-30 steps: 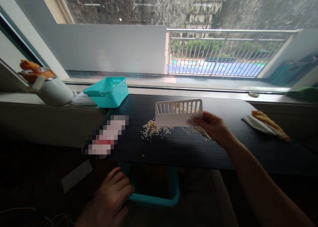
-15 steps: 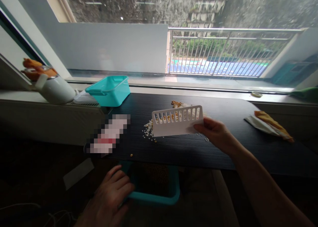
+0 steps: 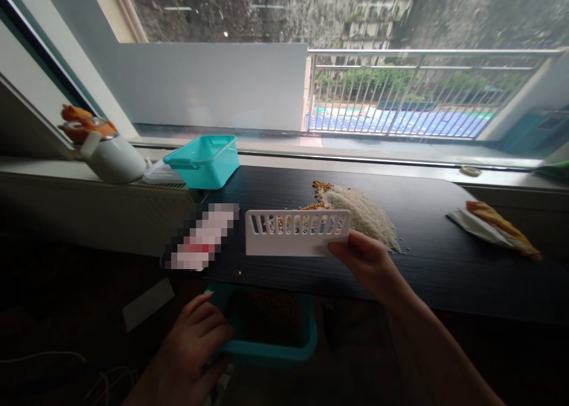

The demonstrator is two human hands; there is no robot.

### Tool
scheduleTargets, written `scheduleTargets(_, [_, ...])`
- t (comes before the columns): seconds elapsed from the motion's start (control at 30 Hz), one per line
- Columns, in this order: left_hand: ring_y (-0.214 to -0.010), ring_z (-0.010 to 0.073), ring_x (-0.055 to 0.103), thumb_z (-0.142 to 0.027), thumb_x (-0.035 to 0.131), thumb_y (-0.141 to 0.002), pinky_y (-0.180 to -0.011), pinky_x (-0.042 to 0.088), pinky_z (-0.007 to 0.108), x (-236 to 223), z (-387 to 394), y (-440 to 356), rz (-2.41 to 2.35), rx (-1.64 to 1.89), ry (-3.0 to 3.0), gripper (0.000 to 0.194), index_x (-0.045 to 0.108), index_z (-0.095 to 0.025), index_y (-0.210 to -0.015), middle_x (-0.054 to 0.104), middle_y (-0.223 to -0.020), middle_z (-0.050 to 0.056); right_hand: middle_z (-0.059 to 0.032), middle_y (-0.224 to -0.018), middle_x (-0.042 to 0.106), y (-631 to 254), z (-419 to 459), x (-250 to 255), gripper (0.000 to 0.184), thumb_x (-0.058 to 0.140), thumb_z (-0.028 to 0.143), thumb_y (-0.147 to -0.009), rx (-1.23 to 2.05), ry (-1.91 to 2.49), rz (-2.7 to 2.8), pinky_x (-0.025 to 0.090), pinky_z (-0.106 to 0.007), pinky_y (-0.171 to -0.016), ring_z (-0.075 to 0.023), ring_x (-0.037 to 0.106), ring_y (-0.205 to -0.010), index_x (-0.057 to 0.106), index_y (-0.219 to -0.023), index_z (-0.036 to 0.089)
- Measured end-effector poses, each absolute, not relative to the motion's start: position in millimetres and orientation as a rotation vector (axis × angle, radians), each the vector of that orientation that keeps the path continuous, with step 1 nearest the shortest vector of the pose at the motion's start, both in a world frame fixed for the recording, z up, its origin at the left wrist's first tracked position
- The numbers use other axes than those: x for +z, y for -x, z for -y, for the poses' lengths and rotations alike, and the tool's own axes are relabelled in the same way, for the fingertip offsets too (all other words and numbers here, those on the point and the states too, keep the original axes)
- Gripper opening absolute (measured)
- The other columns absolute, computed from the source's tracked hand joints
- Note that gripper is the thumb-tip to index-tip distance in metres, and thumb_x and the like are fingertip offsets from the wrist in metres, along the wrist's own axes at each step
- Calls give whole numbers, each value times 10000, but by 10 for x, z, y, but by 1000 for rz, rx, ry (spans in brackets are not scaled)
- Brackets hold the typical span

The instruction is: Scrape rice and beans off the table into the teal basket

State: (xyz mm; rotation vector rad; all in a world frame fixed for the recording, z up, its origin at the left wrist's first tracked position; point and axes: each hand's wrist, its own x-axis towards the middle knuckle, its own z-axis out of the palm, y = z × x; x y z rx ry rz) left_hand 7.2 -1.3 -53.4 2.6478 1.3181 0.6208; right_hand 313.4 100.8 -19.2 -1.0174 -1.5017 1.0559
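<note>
Slotted plate [image 3: 297, 246] moved nearer across table [image 3: 427, 216] by window [image 3: 267, 21]; right fingers [image 3: 367, 243] pinch it, left fingers [image 3: 207, 325] tub [image 3: 275, 349].

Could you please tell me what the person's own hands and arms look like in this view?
Both the left hand and the right hand are bare, with no gloves. The right forearm is slim and shows no sleeve, watch or bracelet up to the picture's edge. The lower left is dim, so finer details of that hand are hard to tell.
</note>
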Motion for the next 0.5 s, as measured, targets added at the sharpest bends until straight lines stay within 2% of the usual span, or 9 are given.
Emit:
scheduleTargets(0.13, [-850, 178, 584, -65, 509, -805, -1074, 278, 409, -533, 40, -17, -1342, 630, -2643, 180, 565, -232, -838, 618, -793, -37, -21, -862, 731, -2914, -1023, -231, 195, 649, 353, -841, 1142, 978, 1615, 542, -292, -741, -187, 661, -799, 732, -923, 197])
scheduleTargets(0.27, [-836, 173, 576, -87, 530, -821, -1083, 263, 411, -536, 46, -20, -1341, 641, -2633, 162, 577, -236, -863, 616, -802, -40, -32, -906, 737, -3072, -944, -202, 211, 648, 361, -850, 1168, 1000, 1667, 547, -300, -761, -196, 665, -833, 740, -938, 193])
scheduleTargets(0.5, [-789, 173, 560, -62, 502, -802, -1060, 281, 427, -524, 5, -170, -1322, 626, -2594, 195, 580, -236, -841, 596, -744, -47, -31, -853, 743, -3442, -1155, -145, 240, 704, 397, -791, 808, 1192, 1443, 558, -345, -748, -214, 672, -799, 748, -928, 206])
